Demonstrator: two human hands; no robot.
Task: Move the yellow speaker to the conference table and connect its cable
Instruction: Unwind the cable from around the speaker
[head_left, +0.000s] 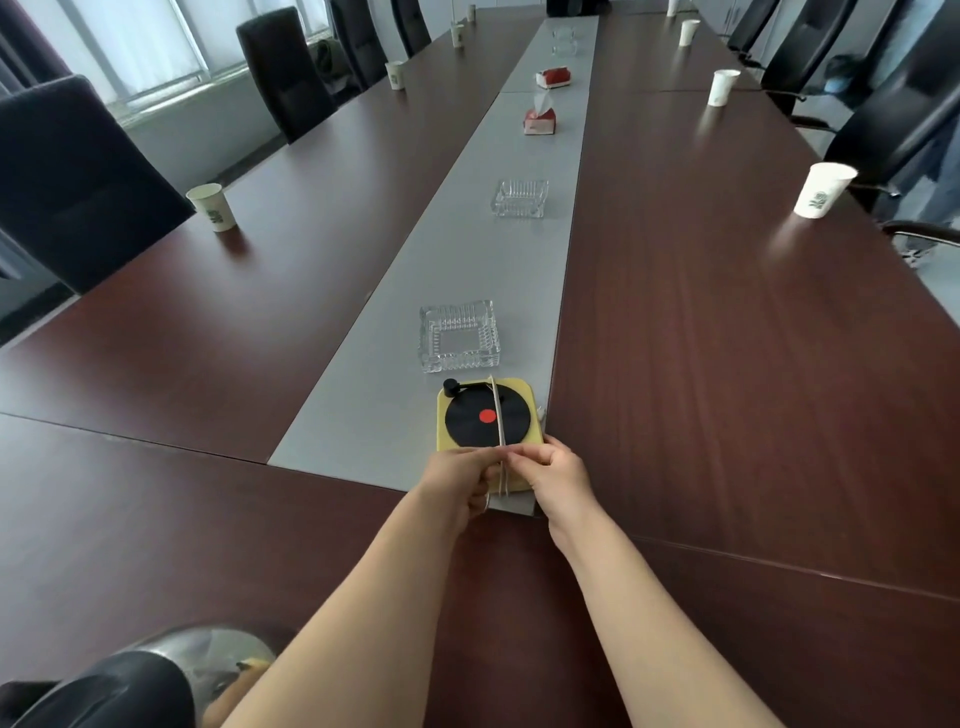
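The yellow speaker (524, 400), shaped like a small record player with a black disc and red centre, lies on the grey middle strip of the conference table (727, 364). A thin white cable (497, 410) runs over its top from the far edge to its near edge. My left hand (465, 480) and my right hand (553, 470) meet at the speaker's near edge, both pinching the cable, with a loop of it hanging under my left fingers. The near side of the speaker is hidden behind my hands.
A glass ashtray (458, 335) stands just beyond the speaker, another ashtray (521, 198) farther on, then red tissue boxes (540, 119). Paper cups (822, 189) line both table edges. Black chairs (78, 182) stand around. A metal kettle (156, 675) sits at my near left.
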